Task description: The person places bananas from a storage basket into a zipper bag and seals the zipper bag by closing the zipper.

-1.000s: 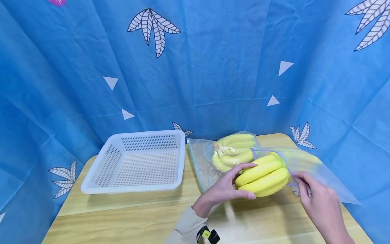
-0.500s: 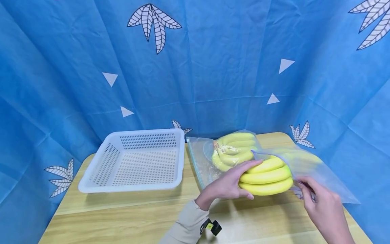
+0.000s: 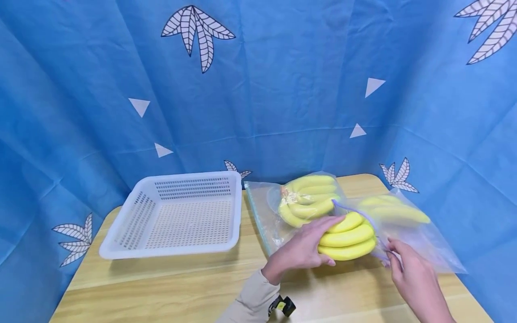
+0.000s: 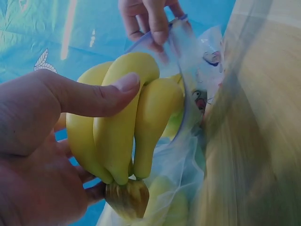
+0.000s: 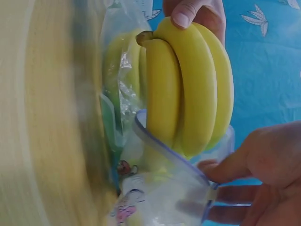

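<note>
My left hand grips a bunch of yellow bananas, thumb across one side and fingers on the other. In the left wrist view, the brown stem points back toward that hand. The bananas' far ends are at the mouth of a clear plastic zip bag with a purple rim; in the right wrist view they reach just inside it. With thumb and fingers, my right hand pinches the bag's rim. More bananas lie inside this bag, blurred by the plastic.
Behind the left hand lies another clear zip bag with a banana bunch in it. A white perforated basket stands to the left on the wooden table. Blue patterned cloth hangs behind.
The held bunch has turned slightly and sits a little lower. My right hand has shifted slightly left and down with the rim, and the bananas inside the bag show more clearly.
</note>
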Motion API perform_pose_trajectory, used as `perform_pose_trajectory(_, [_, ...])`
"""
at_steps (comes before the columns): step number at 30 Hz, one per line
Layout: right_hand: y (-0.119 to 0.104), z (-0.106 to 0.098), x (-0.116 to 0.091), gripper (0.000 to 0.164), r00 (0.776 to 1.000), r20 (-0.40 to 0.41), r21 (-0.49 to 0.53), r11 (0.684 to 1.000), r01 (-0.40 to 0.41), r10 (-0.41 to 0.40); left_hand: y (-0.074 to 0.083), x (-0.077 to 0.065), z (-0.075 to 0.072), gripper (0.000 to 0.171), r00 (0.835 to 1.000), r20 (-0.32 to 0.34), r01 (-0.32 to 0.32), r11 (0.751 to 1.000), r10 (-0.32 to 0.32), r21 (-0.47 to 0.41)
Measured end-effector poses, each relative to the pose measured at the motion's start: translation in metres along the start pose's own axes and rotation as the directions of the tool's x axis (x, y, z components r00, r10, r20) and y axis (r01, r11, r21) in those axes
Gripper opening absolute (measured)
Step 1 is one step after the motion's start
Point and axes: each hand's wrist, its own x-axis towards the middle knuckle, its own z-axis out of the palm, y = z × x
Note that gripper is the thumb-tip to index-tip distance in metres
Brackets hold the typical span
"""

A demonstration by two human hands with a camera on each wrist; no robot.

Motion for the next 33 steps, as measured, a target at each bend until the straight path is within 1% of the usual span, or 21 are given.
perform_pose_trajectory(3, [-0.003,0.007,0.007,0.033,0.998,-0.050,0.038,0.998,0.046,-0.044,0.000,-0.003,0.001,0.117,0.999,-0.017,0.049,0.999,-0.048,0.022])
perform_pose_trajectory(5, [-0.007,0.012,0.013,0.037,0.996,-0.061,0.062,0.996,0.069,-0.065,-0.002,-0.004,0.001,0.117,0.997,-0.035,0.070,0.997,-0.069,0.037])
perform_pose_trajectory(7, [-0.012,0.018,0.018,0.038,0.995,-0.066,0.083,0.993,0.084,-0.079,-0.003,-0.007,0.000,0.115,0.995,-0.049,0.084,0.996,-0.082,0.041])
perform_pose_trajectory(9, [-0.016,0.022,0.023,0.035,0.994,-0.067,0.097,0.991,0.093,-0.087,-0.005,-0.009,-0.001,0.114,0.994,-0.058,0.093,0.995,-0.091,0.032])
perform_pose_trajectory(12, [-0.020,0.023,0.031,0.029,0.992,-0.086,0.107,0.989,0.103,-0.094,-0.008,-0.013,-0.006,0.114,0.993,-0.056,0.102,0.995,-0.102,-0.005])
perform_pose_trajectory(14, [-0.022,0.022,0.037,0.027,0.991,-0.090,0.106,0.988,0.113,-0.104,-0.010,-0.015,-0.010,0.114,0.994,-0.054,0.091,0.995,-0.093,-0.051])
perform_pose_trajectory(18, [-0.025,0.015,0.049,0.024,0.993,-0.068,0.118,0.988,0.104,-0.096,-0.015,-0.019,-0.017,0.116,0.997,-0.041,0.064,0.989,-0.070,-0.132])
perform_pose_trajectory(20, [-0.027,0.014,0.055,0.025,0.995,-0.045,0.141,0.985,0.097,-0.091,-0.016,-0.021,-0.020,0.116,0.997,-0.028,0.072,0.986,-0.077,-0.149])
perform_pose_trajectory(22, [-0.030,0.017,0.062,0.027,0.993,-0.039,0.165,0.980,0.114,-0.109,-0.016,-0.022,-0.023,0.115,0.995,-0.018,0.097,0.984,-0.101,-0.150])
perform_pose_trajectory(24, [-0.034,0.023,0.068,0.030,0.989,-0.041,0.194,0.970,0.146,-0.141,-0.016,-0.024,-0.025,0.113,0.991,-0.017,0.130,0.983,-0.133,-0.129])
perform_pose_trajectory(26, [-0.037,0.030,0.074,0.032,0.982,-0.055,0.203,0.961,0.189,-0.182,-0.016,-0.025,-0.026,0.111,0.985,-0.030,0.166,0.981,-0.169,-0.098])
perform_pose_trajectory(28, [-0.040,0.039,0.078,0.034,0.974,-0.059,0.219,0.949,0.226,-0.219,-0.017,-0.026,-0.027,0.110,0.976,-0.053,0.209,0.976,-0.212,-0.061])
perform_pose_trajectory(30, [-0.042,0.046,0.080,0.033,0.969,-0.050,0.232,0.941,0.247,-0.242,-0.018,-0.027,-0.028,0.109,0.964,-0.079,0.253,0.967,-0.254,-0.026])
perform_pose_trajectory(33, [-0.043,0.053,0.081,0.034,0.966,-0.026,0.259,0.932,0.254,-0.257,-0.018,-0.028,-0.029,0.109,0.948,-0.105,0.304,0.953,-0.301,0.010])
